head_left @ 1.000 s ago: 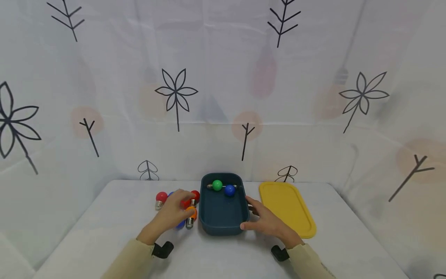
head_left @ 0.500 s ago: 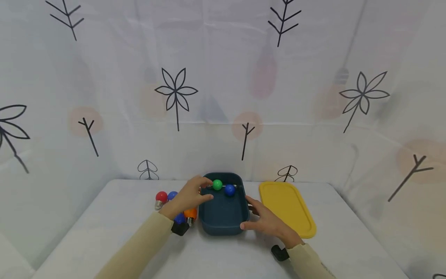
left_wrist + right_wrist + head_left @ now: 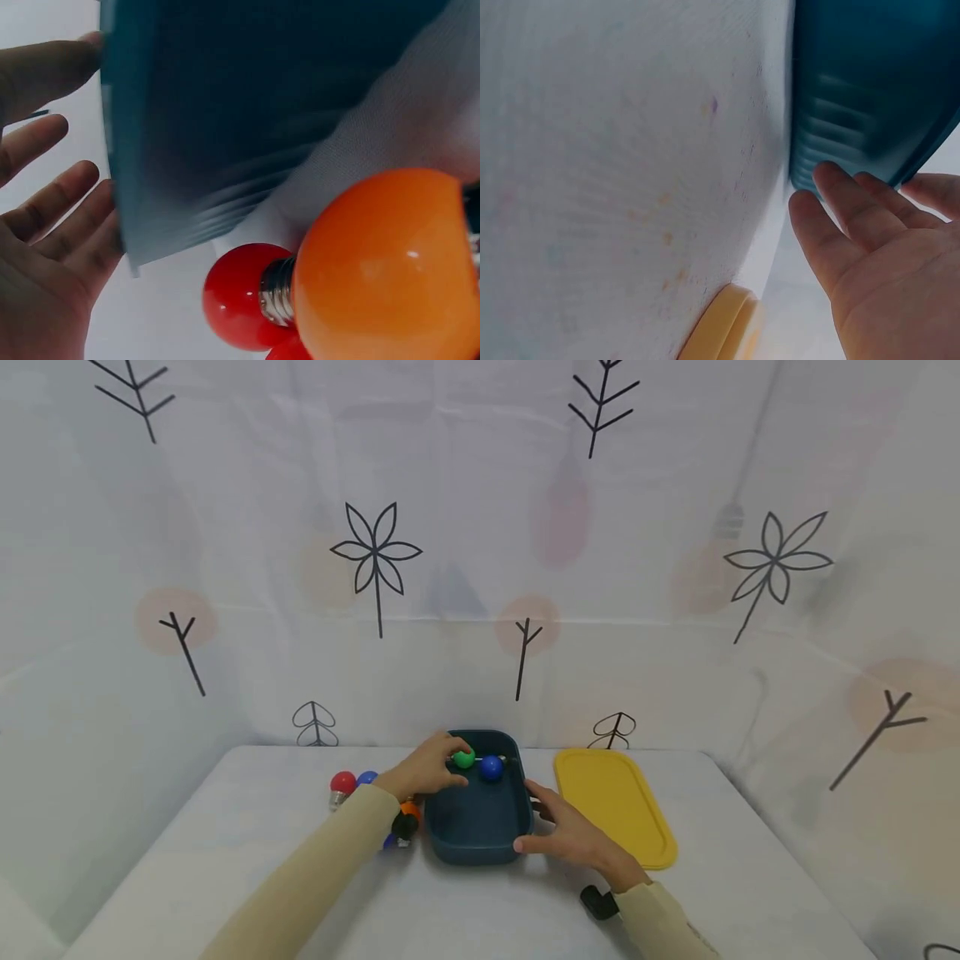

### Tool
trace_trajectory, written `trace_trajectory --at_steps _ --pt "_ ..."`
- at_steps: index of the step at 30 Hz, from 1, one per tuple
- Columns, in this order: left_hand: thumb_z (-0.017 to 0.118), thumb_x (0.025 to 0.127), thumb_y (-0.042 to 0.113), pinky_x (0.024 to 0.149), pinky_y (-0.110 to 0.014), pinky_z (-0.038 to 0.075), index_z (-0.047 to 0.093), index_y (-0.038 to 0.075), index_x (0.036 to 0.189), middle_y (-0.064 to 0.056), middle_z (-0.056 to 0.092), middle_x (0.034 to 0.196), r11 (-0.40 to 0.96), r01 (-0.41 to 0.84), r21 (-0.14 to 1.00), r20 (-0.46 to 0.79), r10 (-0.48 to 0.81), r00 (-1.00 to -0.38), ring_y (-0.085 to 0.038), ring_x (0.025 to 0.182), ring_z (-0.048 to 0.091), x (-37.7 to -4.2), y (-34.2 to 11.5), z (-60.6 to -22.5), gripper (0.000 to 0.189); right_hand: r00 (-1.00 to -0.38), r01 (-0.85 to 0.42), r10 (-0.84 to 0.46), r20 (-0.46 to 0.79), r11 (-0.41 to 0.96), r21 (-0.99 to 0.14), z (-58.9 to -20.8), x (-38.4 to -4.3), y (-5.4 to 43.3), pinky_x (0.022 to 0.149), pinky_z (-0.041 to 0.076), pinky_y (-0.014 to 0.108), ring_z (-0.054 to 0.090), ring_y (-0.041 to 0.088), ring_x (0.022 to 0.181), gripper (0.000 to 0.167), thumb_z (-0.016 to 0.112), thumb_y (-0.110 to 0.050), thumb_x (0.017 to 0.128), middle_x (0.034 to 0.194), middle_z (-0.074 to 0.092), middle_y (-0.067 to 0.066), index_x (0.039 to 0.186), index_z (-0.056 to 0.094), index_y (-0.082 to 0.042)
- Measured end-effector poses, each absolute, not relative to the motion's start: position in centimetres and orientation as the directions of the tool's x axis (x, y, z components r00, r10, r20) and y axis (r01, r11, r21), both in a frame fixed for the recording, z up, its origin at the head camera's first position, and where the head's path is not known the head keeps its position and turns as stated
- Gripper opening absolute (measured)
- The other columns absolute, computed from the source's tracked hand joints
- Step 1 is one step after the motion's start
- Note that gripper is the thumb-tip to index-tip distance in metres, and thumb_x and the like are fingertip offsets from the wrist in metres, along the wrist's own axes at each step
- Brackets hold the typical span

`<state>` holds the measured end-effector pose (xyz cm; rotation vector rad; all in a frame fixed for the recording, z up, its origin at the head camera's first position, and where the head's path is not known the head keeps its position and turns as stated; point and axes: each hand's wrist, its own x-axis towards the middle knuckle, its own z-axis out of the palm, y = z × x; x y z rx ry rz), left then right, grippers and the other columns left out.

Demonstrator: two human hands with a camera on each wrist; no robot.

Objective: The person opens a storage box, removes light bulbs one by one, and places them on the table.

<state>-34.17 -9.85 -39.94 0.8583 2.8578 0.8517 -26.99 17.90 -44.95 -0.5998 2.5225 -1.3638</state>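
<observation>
A dark teal box (image 3: pixel 480 854) stands mid-table with a green bulb (image 3: pixel 466 762) and a blue bulb (image 3: pixel 491 768) lying at its far end. My left hand (image 3: pixel 429 767) reaches over the box's left rim, its fingers spread close to the green bulb; whether they touch it I cannot tell. In the left wrist view nothing shows in the palm. My right hand (image 3: pixel 570 835) rests its loosely bent fingers against the box's right side. Left of the box, partly hidden under my left arm, lie an orange bulb (image 3: pixel 386 262), a red bulb (image 3: pixel 244 300) and several others.
A yellow lid (image 3: pixel 615 810) lies flat to the right of the box. Another red bulb (image 3: pixel 343 782) and a blue one (image 3: pixel 367 777) sit at the left of the pile. A printed cloth (image 3: pixel 480 677) hangs behind the white table (image 3: pixel 480 918).
My left hand has gone from above the bulb pile rightward, over the box's left rim towards the green bulb. My right hand stays at the box's side.
</observation>
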Motion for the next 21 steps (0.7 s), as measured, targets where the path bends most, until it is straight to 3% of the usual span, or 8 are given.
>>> trace_trajectory --at_steps 6,21 --pt "0.079 0.080 0.022 0.094 -0.042 0.043 0.057 0.006 0.127 -0.016 0.050 0.120 0.729 0.500 0.468 0.107 0.514 -0.851 -0.025 0.105 0.049 -35.4 -9.0 -40.7 0.054 -0.891 -0.259 -0.454 0.012 0.488 -0.834 -45.2 -27.2 18.2 0.106 0.033 0.055 0.035 0.034 0.135 0.095 0.077 -0.041 0.079 0.156 0.023 0.006 0.153 0.020 -0.021" --pt "0.080 0.079 0.023 0.100 -0.042 0.042 0.052 0.011 0.135 -0.011 0.049 0.129 0.798 0.485 0.358 0.025 0.511 -0.859 -0.027 0.118 0.048 -37.3 -8.2 -41.1 0.065 -0.899 -0.249 -0.439 0.011 0.490 -0.835 -44.9 -27.3 17.4 0.105 0.033 0.057 0.036 0.036 0.134 0.096 0.077 -0.038 0.079 0.156 0.021 0.006 0.154 0.018 -0.021"
